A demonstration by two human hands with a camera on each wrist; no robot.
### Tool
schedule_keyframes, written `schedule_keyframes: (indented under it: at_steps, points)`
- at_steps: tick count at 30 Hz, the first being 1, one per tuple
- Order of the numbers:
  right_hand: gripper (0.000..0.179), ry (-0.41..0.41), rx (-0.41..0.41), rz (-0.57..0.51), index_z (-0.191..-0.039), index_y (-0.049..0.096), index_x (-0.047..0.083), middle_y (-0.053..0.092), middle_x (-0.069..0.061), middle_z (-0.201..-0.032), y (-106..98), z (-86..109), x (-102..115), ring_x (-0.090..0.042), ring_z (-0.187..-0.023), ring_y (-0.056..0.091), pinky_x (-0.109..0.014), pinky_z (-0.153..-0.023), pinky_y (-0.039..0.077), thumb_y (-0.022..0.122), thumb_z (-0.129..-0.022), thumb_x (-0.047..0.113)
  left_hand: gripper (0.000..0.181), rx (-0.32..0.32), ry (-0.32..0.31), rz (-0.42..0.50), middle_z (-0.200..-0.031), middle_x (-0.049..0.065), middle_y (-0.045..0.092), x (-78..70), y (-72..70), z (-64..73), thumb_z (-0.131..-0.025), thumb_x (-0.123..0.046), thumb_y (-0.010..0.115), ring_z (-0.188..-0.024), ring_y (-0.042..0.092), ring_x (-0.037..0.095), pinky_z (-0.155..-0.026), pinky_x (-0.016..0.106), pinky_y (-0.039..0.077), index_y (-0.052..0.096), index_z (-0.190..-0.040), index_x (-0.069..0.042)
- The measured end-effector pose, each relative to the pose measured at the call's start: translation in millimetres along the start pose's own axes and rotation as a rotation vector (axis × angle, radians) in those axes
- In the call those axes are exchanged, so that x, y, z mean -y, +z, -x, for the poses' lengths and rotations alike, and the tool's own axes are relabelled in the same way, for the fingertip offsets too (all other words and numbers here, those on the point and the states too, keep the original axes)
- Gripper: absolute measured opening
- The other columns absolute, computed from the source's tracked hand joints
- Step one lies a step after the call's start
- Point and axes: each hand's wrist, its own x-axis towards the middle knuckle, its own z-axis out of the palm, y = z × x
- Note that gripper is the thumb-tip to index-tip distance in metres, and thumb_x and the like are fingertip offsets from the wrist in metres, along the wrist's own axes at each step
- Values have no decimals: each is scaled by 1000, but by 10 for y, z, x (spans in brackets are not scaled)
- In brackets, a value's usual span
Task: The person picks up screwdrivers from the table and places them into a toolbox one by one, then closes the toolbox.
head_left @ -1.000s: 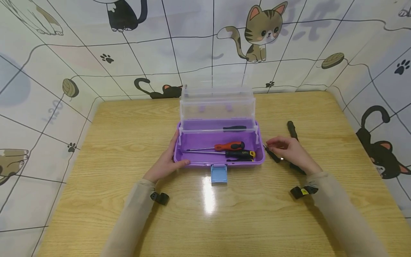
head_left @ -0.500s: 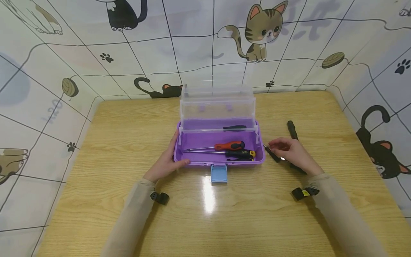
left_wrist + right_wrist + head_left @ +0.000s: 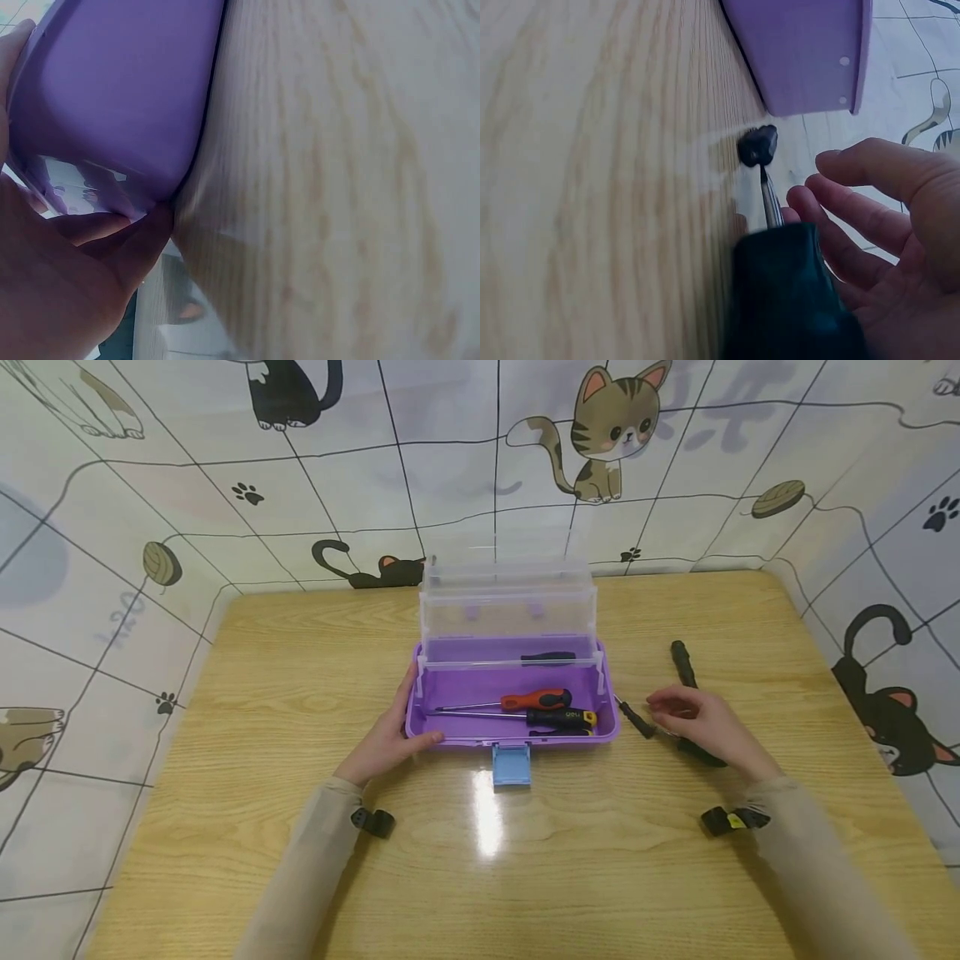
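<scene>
Screwdriver [image 3: 683,664] lies partly hidden behind right hand [image 3: 701,724].

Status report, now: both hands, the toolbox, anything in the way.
Left hand gripping toolbox at left end. Right hand empty, near a black screwdriver. Toolbox open, red screwdriver inside. Possibly in the way: small screwdriver between right hand and toolbox.

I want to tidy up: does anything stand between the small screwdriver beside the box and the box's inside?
Yes: the right wall of the box. The small screwdriver lies outside; over that wall, nothing visible blocks the way.
</scene>
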Motion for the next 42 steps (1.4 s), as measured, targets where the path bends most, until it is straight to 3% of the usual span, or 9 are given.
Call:
schedule_keyframes:
  at_steps: [13,19,28,34,42]
  points:
    - [32,-19,7,31,-121,61,-5,65,-20,-110,-111,225,-125,-1,-92,59,-11,-76,47,66,-92,7,104,3,-15,-2,-159,15,-5,-5,-1,9,-88,-6,70,-144,5,34,-114,50,12,-9,-155,-16]
    - [34,-44,12,38,-122,62,-1,64,-17,-115,-136,347,-178,-6,-97,60,-11,-79,46,69,-90,6,104,2,8,-2,-159,15,-4,10,1,6,-88,-5,70,-144,6,33,-114,49,13,-9,-155,-14]
    - [39,-66,3,3,-125,58,-5,62,-8,-119,-155,495,-271,6,-105,53,-7,-86,39,69,-88,1,104,7,20,15,-159,18,-5,16,-6,7,-88,-3,70,-143,10,37,-114,50,16,-9,-155,-13]
    - [42,-7,13,35,-129,57,4,54,9,-123,-155,594,-293,6,-108,44,-6,-84,34,70,-90,11,103,8,4,15,-159,18,-4,0,-6,1,-89,-4,69,-143,10,36,-114,49,16,-9,-155,-14]
    - [41,-33,18,50,-130,56,5,53,7,-125,-136,605,-279,7,-109,44,-6,-84,34,67,-91,7,106,5,29,3,-159,17,-5,86,-10,-9,-87,-5,71,-143,8,37,-114,52,14,-9,-155,-14]
